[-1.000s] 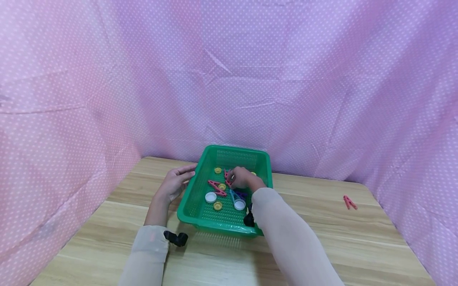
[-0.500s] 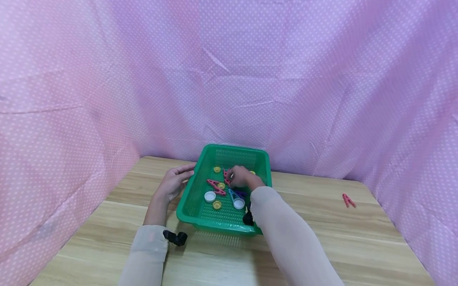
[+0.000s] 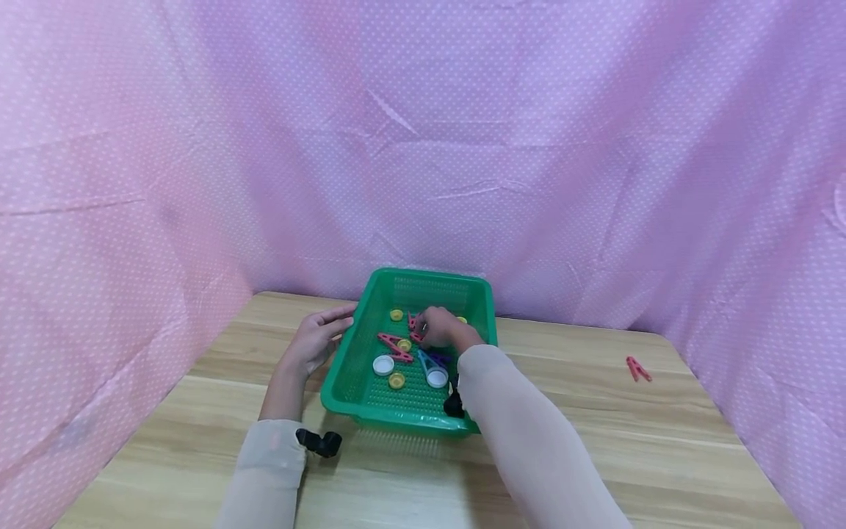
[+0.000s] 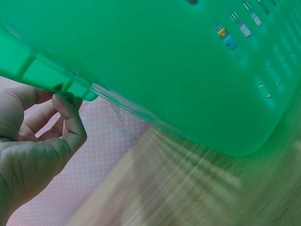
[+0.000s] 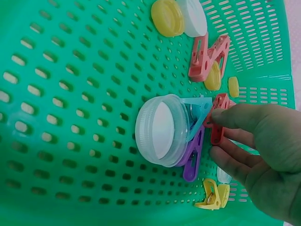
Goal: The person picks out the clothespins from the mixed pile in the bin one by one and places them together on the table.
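Red clothespin [image 5: 217, 135] is inside the green basket [image 3: 403, 421], near its middle, and your right hand [image 3: 439, 328] pinches it, thumb on one side and fingertips on the other. You can't tell whether it touches the basket's floor. Nearby in the basket lie a blue clothespin [image 5: 201, 104], a purple clothespin [image 5: 190, 165] and a white-and-clear lid [image 5: 162, 129], crowded enough to snag it. Expect it to be light and stiff, a little slick, and unlikely to break; its spring should yield only if you squeeze the handles together. Hold it gently across its flat sides. At the basket's left side, your left hand [image 3: 313, 342] grips the rim between thumb and fingers; the basket looks light and slightly flexible, so that rim should steady it well. A second red clothespin [image 3: 637, 369] lies on the table [image 3: 568, 397], well to the basket's right.
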### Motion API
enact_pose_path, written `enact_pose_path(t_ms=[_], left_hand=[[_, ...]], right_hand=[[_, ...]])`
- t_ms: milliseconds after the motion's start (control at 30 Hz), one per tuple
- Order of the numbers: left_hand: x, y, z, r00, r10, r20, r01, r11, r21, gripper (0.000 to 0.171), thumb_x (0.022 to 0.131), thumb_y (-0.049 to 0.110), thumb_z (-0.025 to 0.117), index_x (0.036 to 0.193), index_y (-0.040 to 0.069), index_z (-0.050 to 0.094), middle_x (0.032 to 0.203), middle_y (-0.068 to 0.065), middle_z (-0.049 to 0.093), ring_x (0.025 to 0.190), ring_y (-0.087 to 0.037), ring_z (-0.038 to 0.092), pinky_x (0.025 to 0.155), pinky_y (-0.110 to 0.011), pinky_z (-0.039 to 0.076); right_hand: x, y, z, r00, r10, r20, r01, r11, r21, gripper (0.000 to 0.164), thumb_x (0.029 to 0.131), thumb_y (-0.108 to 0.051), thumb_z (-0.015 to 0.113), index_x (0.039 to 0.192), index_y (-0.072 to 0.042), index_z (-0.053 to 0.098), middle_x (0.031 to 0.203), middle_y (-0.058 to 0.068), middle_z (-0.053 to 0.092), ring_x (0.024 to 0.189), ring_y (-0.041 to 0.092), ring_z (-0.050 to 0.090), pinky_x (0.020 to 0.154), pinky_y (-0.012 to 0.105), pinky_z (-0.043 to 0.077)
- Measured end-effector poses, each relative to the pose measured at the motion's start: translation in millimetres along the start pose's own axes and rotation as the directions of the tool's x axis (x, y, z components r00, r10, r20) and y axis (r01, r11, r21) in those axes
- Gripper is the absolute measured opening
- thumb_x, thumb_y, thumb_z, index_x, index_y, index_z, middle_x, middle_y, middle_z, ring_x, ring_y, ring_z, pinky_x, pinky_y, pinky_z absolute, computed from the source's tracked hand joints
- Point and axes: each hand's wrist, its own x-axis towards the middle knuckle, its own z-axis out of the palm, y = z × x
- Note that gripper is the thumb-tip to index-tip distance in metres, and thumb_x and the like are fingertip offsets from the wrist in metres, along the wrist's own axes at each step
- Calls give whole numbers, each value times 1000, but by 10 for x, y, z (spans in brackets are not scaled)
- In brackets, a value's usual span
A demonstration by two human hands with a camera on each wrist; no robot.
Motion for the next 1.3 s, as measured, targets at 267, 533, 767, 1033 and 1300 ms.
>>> enact_pose_path(t_ms=[267, 533, 767, 1033, 1300], left_hand=[[-22, -10, -21, 1000, 7, 12, -7, 1000, -2, 47, 102, 7, 63, 145, -8, 51, 117, 3, 72, 98, -10, 68, 87, -28, 57], [-41, -11, -41, 1000, -10, 21, 10, 1000, -3, 50, 102, 9, 65, 146, -8, 49, 119, 3, 72, 99, -9, 68, 88, -28, 57], [-53, -10, -55, 1000, -10, 13, 10, 1000, 7, 50, 102, 10, 65, 146, -7, 50, 119, 4, 72, 99, -9, 68, 89, -28, 57], [-55, -2, -34, 1000, -4, 23, 4, 1000, 10, 47, 102, 10, 64, 145, -7, 52, 118, 3, 72, 98, -9, 68, 88, -29, 57], [-44, 17, -17, 1000, 1, 25, -1, 1000, 9, 48, 102, 11, 65, 144, -7, 53, 121, 0, 72, 99, -10, 68, 88, -28, 57]], right_hand=[[-13, -30, 11, 1000, -16, -13, 17, 999, 42, 8, 98, -9, 68, 90, -9, 69, 85, 0, 56, 74, 16, 47, 64, 29, 41], [17, -49, -8, 1000, -3, 6, 2, 999, 55, 17, 98, -7, 66, 82, -11, 67, 74, -2, 48, 65, 14, 42, 58, 28, 36], [-36, -118, -155, 998, -45, -31, 46, 999, 20, 18, 97, -11, 69, 113, -7, 77, 108, 6, 70, 86, 15, 56, 71, 27, 49], [-151, -218, -403, 992, -109, -58, 108, 994, -19, 21, 99, -10, 67, 118, -5, 75, 109, 7, 72, 97, 20, 65, 82, 35, 57], [-223, -278, -642, 983, -174, -63, 170, 984, -53, 21, 99, -9, 66, 118, -5, 75, 112, 8, 72, 102, 22, 67, 86, 35, 58]])
